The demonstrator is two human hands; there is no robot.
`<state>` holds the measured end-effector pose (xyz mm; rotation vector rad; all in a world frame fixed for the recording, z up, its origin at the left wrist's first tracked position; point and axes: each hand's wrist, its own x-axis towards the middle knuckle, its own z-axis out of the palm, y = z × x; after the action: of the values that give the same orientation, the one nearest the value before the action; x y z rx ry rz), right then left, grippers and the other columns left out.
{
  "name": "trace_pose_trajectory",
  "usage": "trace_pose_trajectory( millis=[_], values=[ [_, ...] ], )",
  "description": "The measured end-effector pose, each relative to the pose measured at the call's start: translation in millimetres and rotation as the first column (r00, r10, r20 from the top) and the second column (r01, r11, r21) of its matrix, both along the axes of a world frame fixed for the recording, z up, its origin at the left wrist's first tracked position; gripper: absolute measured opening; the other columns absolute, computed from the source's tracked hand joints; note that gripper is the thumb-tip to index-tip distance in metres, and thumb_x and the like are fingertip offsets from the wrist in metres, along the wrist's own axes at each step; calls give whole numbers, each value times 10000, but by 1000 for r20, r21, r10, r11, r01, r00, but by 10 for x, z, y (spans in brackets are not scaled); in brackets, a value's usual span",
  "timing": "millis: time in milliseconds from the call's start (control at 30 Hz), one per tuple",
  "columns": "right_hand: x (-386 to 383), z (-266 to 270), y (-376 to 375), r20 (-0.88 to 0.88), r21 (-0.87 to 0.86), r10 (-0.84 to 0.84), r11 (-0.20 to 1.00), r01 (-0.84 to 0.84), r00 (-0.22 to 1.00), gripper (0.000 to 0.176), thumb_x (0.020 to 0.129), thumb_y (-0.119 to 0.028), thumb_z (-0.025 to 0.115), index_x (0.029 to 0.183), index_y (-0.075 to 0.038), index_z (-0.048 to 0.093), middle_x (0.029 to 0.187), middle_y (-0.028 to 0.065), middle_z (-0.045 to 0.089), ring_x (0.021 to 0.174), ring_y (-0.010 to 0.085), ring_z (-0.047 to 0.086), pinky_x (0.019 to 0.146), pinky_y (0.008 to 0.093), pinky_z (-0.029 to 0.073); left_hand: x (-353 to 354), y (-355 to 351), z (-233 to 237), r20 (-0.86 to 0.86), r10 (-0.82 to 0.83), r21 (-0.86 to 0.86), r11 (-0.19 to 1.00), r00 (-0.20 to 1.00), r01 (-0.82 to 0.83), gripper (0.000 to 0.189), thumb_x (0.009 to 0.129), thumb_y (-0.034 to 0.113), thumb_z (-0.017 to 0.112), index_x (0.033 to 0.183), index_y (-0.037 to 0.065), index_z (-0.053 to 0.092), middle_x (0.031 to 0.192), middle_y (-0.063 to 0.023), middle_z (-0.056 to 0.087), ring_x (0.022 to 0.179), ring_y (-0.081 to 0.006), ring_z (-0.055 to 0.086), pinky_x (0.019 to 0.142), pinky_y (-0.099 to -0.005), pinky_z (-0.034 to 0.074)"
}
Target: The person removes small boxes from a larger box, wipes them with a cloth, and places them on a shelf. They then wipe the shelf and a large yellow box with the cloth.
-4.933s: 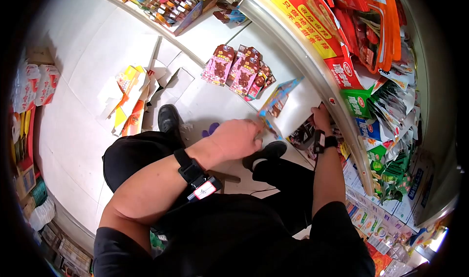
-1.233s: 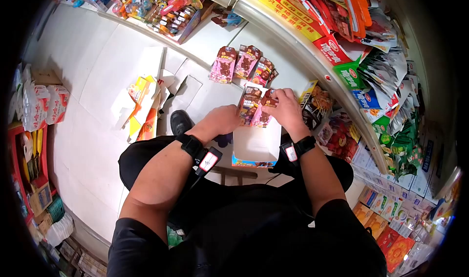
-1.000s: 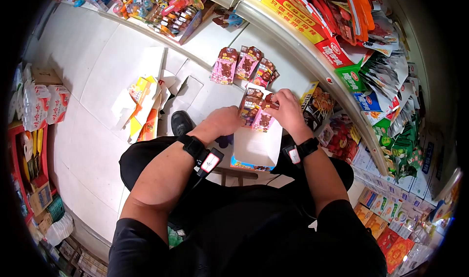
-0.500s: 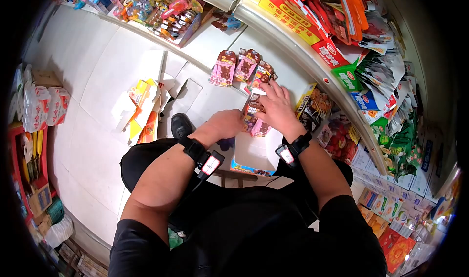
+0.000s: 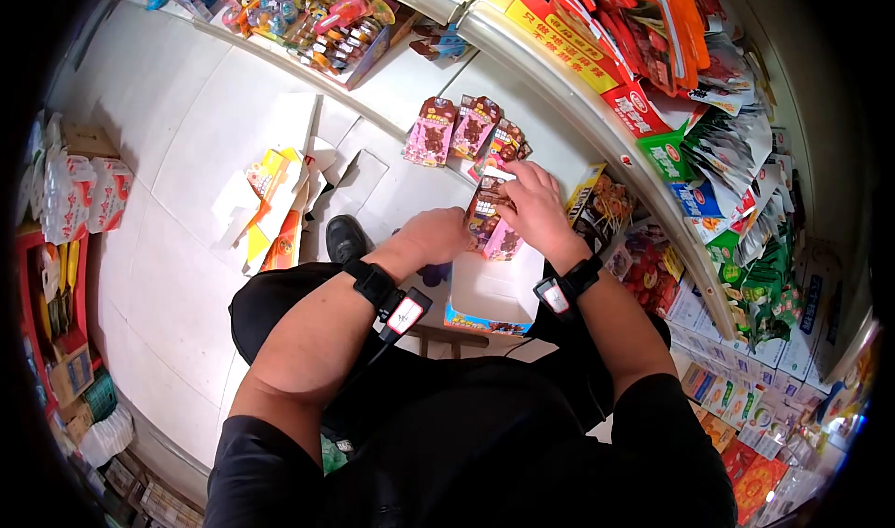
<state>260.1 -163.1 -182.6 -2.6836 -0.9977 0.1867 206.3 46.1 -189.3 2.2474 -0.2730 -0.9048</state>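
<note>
An open cardboard display box (image 5: 492, 290), white inside with a blue printed front, sits between my knees. Brown-and-pink snack packets (image 5: 487, 213) lie in its far half. My left hand (image 5: 436, 236) is closed at the box's left side, fingertips partly hidden against the edge. My right hand (image 5: 539, 213) comes over the right side, fingers bent around the packets at the far end and thumb lying on them. Beyond the box, similar loose packets rest on the white shelf: a left one (image 5: 431, 133), a middle one (image 5: 475, 125) and a small overlapping group (image 5: 506, 144).
Torn cardboard (image 5: 280, 206) lies on the tiled floor (image 5: 168, 192) to the left. A curved shelf edge (image 5: 597, 118) with hanging snack bags (image 5: 736, 183) rises on the right. Noodle-picture packages (image 5: 604, 202) stand beside my right hand. Toys (image 5: 322, 15) fill the far left shelf.
My right hand has shifted slightly to the right, its fingers drawn closer together. More of the brown packet in the box shows. The left hand stays almost in place.
</note>
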Motion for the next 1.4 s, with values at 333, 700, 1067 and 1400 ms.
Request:
trace_pose_trajectory(
  millis=[333, 700, 1067, 1400],
  values=[
    [-11, -129, -8, -26, 130, -156, 979, 158, 987, 426, 746, -173, 755, 1139, -77, 620, 1399, 136, 460, 1263, 363, 454, 1047, 451, 370, -31, -34, -74, 32, -27, 21, 999, 999, 26, 370, 904, 261, 485, 1098, -46, 556, 998, -267, 662, 956, -426, 637, 867, -492, 491],
    [88, 45, -470, -216, 130, -183, 968, 214, 959, 381, 762, -188, 729, 1125, -97, 654, 1405, 138, 473, 1256, 363, 469, 1060, 420, 386, 48, -21, 87, 18, 18, 1, 1000, 1000, -18, 363, 905, 255, 486, 1098, -44, 555, 1007, -269, 662, 961, -424, 637, 860, -497, 492],
    [55, 259, -444, -253, 262, -37, 959, 106, 967, 133, 784, -104, 676, 882, -38, 615, 980, 133, 666, 977, 320, 606, 859, 414, 477, 14, 3, 20, 36, -9, 28, 1000, 999, 8, 364, 902, 253, 483, 1108, -38, 554, 1011, -266, 664, 942, -432, 642, 856, -506, 497],
    [92, 522, -248, -167, 11, -301, 952, 307, 939, 122, 852, -164, 636, 902, -58, 605, 811, 146, 650, 815, 345, 616, 719, 438, 484, 34, 11, 106, 39, -7, 27, 1000, 999, 6, 387, 905, 263, 490, 1133, -45, 544, 1019, -271, 662, 957, -431, 639, 865, -500, 497]
  ],
)
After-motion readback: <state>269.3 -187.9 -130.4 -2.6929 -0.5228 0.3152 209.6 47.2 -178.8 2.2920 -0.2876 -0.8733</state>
